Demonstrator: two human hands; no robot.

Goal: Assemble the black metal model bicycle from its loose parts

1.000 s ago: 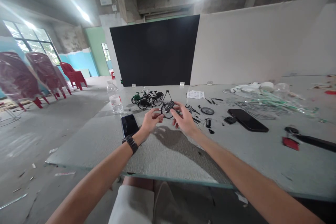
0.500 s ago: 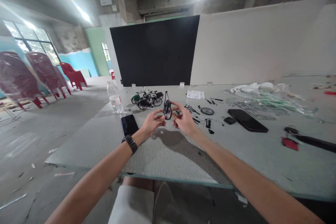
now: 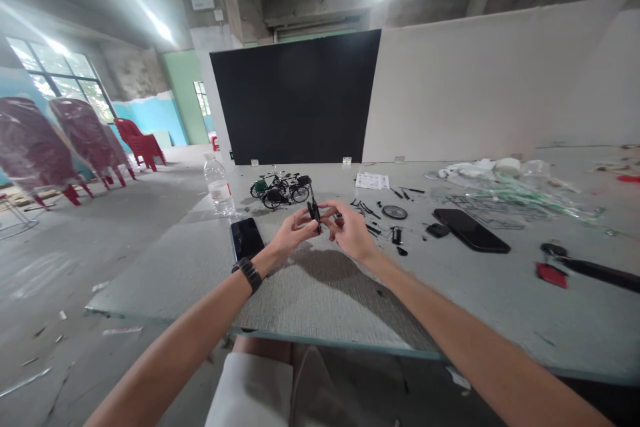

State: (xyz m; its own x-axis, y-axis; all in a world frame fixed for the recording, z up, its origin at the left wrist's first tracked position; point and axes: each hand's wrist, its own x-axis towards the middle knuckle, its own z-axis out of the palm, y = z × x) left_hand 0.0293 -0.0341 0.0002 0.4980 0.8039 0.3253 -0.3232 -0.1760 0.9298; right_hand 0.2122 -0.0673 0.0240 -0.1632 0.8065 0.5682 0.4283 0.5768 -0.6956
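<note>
A small black model bicycle (image 3: 315,215) is tilted and seen nearly edge-on between my two hands, its wheels partly hidden by my fingers. My left hand (image 3: 295,227) grips it from the left with the fingertips. My right hand (image 3: 350,230) closes on it from the right. A black smartphone (image 3: 247,239) lies just left of my left wrist, and a tiny dark part (image 3: 339,215) sits beside my right fingers.
Two assembled model bicycles (image 3: 280,190) stand beyond my hands, beside a water bottle (image 3: 219,185). To the right lie scattered black parts (image 3: 370,217), a loose wheel (image 3: 395,212), a large phone (image 3: 470,230) and plastic sprues (image 3: 500,203). The table's front edge (image 3: 330,341) runs below.
The black model has turned from broadside to edge-on and now leans over instead of standing upright. My hands have drawn closer together around it.
</note>
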